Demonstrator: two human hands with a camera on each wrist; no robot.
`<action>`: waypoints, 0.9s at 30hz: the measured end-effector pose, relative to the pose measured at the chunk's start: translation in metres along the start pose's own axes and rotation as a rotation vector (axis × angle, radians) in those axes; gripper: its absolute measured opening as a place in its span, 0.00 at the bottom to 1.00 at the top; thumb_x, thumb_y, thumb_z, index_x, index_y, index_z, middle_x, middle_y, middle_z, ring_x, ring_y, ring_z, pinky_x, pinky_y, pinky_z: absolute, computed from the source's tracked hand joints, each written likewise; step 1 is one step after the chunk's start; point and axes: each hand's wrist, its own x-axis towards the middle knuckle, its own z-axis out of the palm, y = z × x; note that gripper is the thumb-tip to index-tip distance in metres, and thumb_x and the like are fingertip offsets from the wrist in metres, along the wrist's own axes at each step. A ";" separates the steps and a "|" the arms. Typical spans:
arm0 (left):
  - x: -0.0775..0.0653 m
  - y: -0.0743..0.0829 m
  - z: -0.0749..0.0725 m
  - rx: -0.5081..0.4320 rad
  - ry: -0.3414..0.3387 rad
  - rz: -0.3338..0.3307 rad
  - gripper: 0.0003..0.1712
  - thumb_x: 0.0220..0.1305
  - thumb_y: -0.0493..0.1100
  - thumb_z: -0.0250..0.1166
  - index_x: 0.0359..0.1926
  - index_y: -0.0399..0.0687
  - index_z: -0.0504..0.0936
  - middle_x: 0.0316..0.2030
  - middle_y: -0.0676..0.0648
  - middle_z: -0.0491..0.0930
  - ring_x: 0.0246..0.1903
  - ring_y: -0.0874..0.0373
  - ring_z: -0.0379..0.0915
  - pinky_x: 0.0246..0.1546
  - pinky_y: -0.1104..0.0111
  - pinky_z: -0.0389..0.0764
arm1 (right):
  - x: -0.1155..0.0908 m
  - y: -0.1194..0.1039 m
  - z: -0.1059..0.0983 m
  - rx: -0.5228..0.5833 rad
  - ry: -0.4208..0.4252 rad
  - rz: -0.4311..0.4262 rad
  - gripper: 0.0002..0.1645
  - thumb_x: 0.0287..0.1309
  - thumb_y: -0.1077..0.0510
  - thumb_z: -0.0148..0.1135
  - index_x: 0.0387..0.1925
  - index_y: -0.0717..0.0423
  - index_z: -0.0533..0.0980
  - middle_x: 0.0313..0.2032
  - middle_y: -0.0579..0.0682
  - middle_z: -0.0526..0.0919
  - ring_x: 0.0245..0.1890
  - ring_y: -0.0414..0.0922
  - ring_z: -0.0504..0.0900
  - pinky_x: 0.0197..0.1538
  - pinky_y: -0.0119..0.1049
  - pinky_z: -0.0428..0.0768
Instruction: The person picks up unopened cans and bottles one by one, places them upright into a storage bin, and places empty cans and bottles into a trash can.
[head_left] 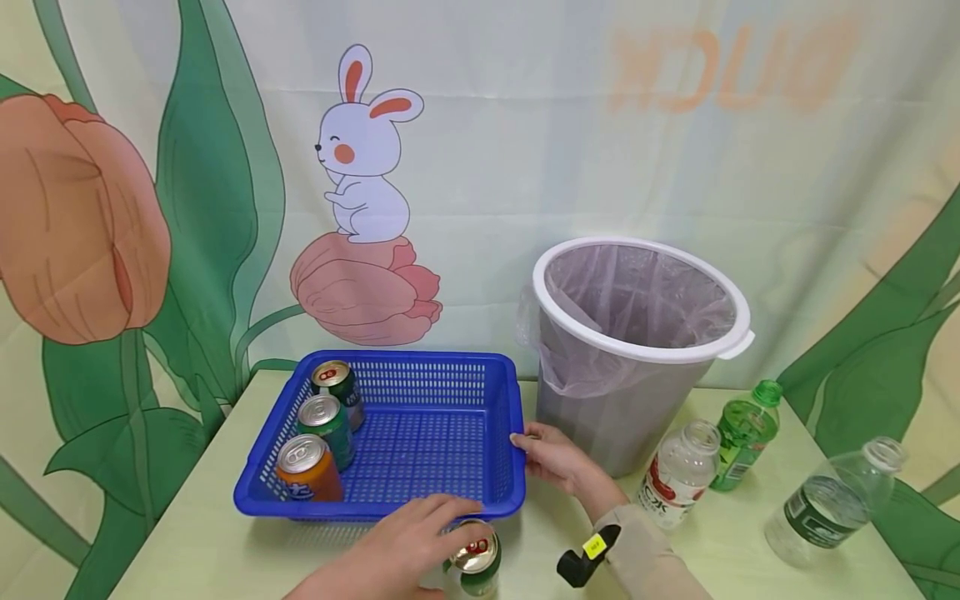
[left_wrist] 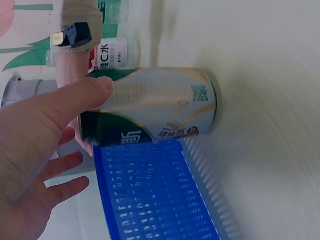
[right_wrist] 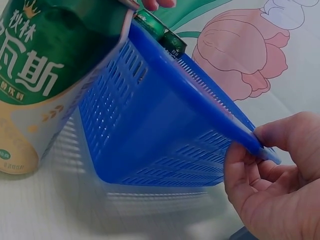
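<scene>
My left hand (head_left: 408,542) is at a green and silver drink can (head_left: 477,560) in front of the basket. In the left wrist view the thumb (left_wrist: 97,90) presses the can's side near its top, and several other fingers stay apart from it. The can is upright beside the basket's near wall. With thumb and curled fingers, my right hand (head_left: 558,458) pinches the right rim of the blue plastic basket (head_left: 521,479). Inside, along the left wall, stand an orange can (head_left: 309,468), a green can (head_left: 327,432) and a darker green can (head_left: 337,392).
Behind my right hand stands a grey trash bin (head_left: 585,408) with a white rim and a clear liner. To its right are a clear bottle with a red label (head_left: 675,475), a green bottle (head_left: 744,433) and a clear bottle with a dark label (head_left: 828,504). A printed curtain (head_left: 487,167) hangs behind.
</scene>
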 end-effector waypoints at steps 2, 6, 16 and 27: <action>0.002 0.001 0.001 0.004 0.003 0.023 0.41 0.50 0.61 0.65 0.65 0.68 0.59 0.62 0.53 0.64 0.57 0.56 0.64 0.53 0.56 0.73 | 0.000 -0.001 0.000 -0.004 0.005 0.003 0.16 0.65 0.61 0.48 0.46 0.71 0.65 0.29 0.49 0.79 0.27 0.39 0.77 0.28 0.28 0.76; 0.007 0.002 0.004 0.055 0.019 0.082 0.40 0.49 0.59 0.68 0.63 0.64 0.63 0.59 0.53 0.67 0.54 0.57 0.66 0.51 0.61 0.74 | 0.000 -0.002 0.001 -0.021 0.017 0.008 0.16 0.65 0.60 0.48 0.47 0.71 0.66 0.33 0.55 0.80 0.28 0.41 0.78 0.29 0.30 0.76; 0.017 0.004 0.010 0.178 0.112 0.162 0.38 0.41 0.54 0.75 0.56 0.60 0.72 0.51 0.53 0.73 0.47 0.60 0.67 0.45 0.70 0.75 | -0.002 -0.004 0.001 -0.026 0.031 0.021 0.11 0.65 0.60 0.48 0.42 0.67 0.67 0.36 0.59 0.80 0.30 0.43 0.79 0.31 0.31 0.78; 0.019 0.005 0.009 0.148 0.072 0.143 0.33 0.43 0.50 0.75 0.53 0.61 0.75 0.47 0.55 0.73 0.44 0.61 0.67 0.43 0.71 0.75 | -0.002 -0.005 0.001 -0.024 0.032 0.024 0.12 0.65 0.60 0.48 0.43 0.68 0.67 0.36 0.59 0.80 0.31 0.43 0.80 0.32 0.31 0.79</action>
